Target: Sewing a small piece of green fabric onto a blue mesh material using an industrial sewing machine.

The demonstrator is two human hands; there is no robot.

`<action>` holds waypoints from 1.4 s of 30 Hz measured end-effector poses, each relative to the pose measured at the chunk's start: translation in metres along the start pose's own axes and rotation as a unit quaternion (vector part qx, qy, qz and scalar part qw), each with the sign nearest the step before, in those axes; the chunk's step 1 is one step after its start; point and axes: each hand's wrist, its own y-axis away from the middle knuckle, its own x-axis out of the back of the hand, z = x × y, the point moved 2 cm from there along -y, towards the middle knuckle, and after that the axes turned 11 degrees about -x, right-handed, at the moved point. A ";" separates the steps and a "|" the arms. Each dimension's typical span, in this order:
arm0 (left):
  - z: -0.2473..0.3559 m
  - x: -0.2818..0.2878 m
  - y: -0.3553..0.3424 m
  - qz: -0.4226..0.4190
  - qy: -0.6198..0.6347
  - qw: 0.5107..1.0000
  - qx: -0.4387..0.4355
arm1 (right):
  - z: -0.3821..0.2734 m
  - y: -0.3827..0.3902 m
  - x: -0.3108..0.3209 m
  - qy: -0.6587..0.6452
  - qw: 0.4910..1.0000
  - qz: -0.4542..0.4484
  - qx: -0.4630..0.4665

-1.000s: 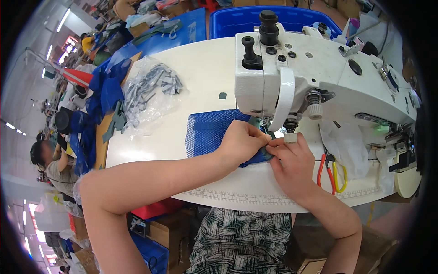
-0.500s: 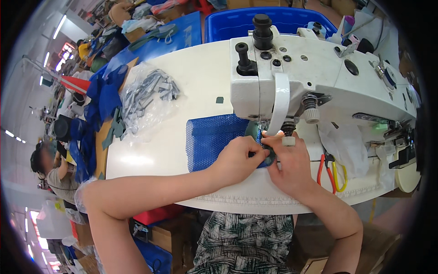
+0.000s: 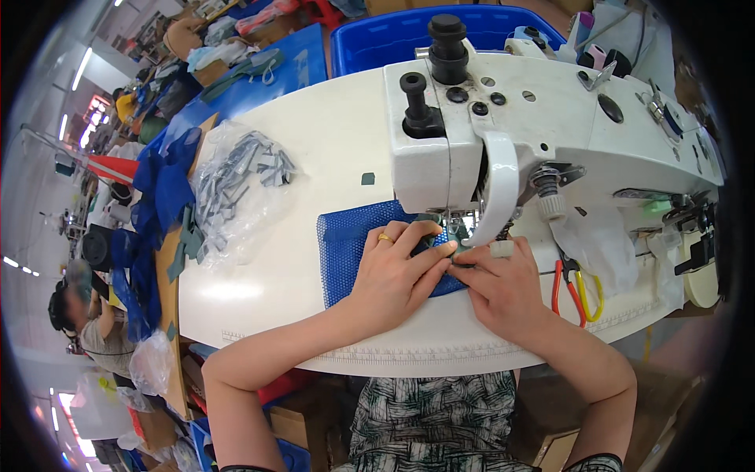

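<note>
Blue mesh fabric (image 3: 342,244) lies flat on the white table beneath the head of a white sewing machine (image 3: 550,118). My left hand (image 3: 393,271), a gold ring on one finger, rests over it, its thumb and fingers closed on the cloth just in front of the needle area. My right hand (image 3: 503,287) meets it from the right, fingertips pinching the same edge near the presser foot. Between the hands a little dark green material shows, mostly hidden by my fingers. The machine's curved white guard (image 3: 503,185) hangs over the right fingers.
Red-and-yellow-handled nippers (image 3: 576,287) lie right of my right hand, near thin white sheeting (image 3: 602,252). A clear bag of grey strips (image 3: 244,185) and a small green scrap (image 3: 368,179) are on the left. Behind stands a blue bin (image 3: 346,43); a person (image 3: 98,322) sits far left.
My left hand has opened out from a tight pinch and now lies flatter over the mesh. The right fingertips have shifted in toward it. The green piece is now more covered, and the view has shifted slightly.
</note>
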 end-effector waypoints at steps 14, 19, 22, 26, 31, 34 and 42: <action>-0.016 -0.006 -0.002 0.033 0.034 0.999 -0.005 | 0.001 -0.003 0.001 0.016 1.000 -0.009 -0.011; -0.022 -0.007 -0.006 0.025 0.032 0.999 0.007 | -0.001 -0.006 0.001 0.023 1.000 0.006 -0.010; -0.024 -0.006 -0.007 0.009 0.039 0.999 0.021 | 0.000 -0.006 0.001 0.034 0.999 -0.001 -0.013; -0.031 -0.001 -0.006 -0.013 0.048 0.999 0.014 | 0.000 -0.006 0.001 0.031 0.999 0.003 -0.008; -0.056 0.036 -0.023 -0.076 0.198 0.977 0.016 | -0.003 -0.008 0.004 0.025 1.000 0.012 0.000; -0.056 0.051 -0.034 -0.129 0.106 0.982 -0.089 | -0.002 -0.006 0.001 0.026 1.000 0.010 -0.003; 0.032 0.041 -0.012 -0.192 -0.010 0.962 -0.195 | -0.009 -0.001 0.003 -0.091 0.995 -0.015 -0.034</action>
